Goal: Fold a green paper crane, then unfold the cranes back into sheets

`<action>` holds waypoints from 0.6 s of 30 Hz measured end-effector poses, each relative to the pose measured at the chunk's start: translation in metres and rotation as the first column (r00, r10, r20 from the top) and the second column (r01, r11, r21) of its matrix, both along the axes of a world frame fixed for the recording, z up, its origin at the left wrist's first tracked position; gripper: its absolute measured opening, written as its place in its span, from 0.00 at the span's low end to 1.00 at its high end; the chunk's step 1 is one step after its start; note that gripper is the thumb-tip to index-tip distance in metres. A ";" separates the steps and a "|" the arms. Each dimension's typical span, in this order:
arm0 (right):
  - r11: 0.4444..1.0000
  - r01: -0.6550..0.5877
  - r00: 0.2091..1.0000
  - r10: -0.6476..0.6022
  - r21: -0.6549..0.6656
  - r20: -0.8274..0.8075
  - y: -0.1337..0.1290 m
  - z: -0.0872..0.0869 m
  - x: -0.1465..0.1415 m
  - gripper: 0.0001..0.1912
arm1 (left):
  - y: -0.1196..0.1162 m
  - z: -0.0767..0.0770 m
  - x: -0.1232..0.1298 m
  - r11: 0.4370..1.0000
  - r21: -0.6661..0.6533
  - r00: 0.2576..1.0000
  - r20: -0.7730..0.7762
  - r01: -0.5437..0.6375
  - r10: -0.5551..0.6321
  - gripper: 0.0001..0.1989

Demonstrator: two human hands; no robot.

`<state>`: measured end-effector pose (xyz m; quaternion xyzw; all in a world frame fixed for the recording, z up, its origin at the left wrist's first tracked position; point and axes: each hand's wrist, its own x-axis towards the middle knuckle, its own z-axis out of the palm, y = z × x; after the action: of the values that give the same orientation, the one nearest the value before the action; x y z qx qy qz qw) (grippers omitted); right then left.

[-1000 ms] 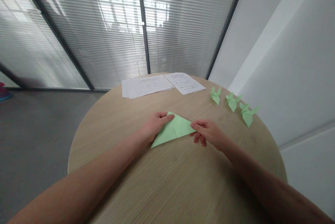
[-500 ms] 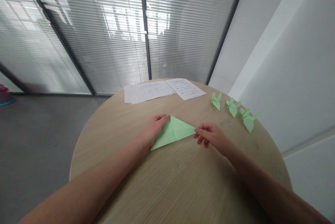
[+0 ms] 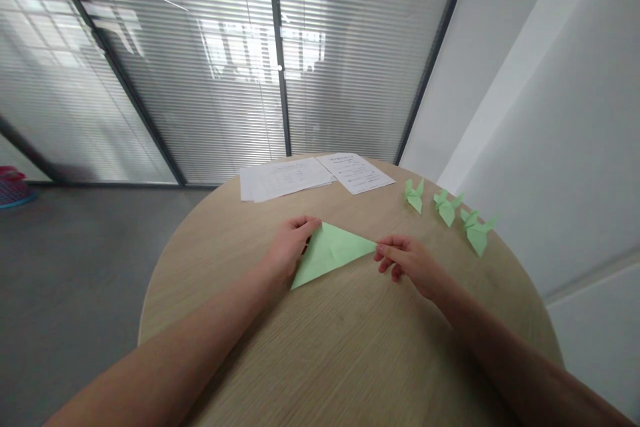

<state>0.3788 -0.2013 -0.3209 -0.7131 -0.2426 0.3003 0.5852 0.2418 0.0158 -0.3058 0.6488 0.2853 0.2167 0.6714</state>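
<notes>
A light green sheet of origami paper (image 3: 335, 250), folded into a triangle with a crease near its middle, is stretched between my two hands over the table. My left hand (image 3: 291, 246) pinches its upper left corner, thumb on top and the other fingers partly hidden behind. At the pointed right corner, my right hand (image 3: 404, 259) grips the tip between thumb and index finger, its other fingers loosely curled below.
Three folded green paper figures (image 3: 445, 207) stand in a row along the right edge of the round wooden table (image 3: 320, 354). Printed white sheets (image 3: 290, 178) lie at the back. Beyond are glass panels with blinds; a pink and blue basket (image 3: 14, 186) is on the floor at left.
My left hand has shifted slightly left along the paper's edge, showing a small gap beside the fingers. The view has tilted a little; the right hand still pinches the tip.
</notes>
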 end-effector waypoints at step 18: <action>0.974 0.137 0.963 -0.087 0.183 -0.255 0.006 -0.002 -0.009 0.18 | -0.011 0.004 -0.001 0.998 -0.032 0.993 0.100 -0.061 0.064 0.13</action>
<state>0.3701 -0.1951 -0.3227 -0.6210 -0.1562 0.3267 0.6952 0.2404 0.0043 -0.3018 0.6178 0.2743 0.2659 0.6873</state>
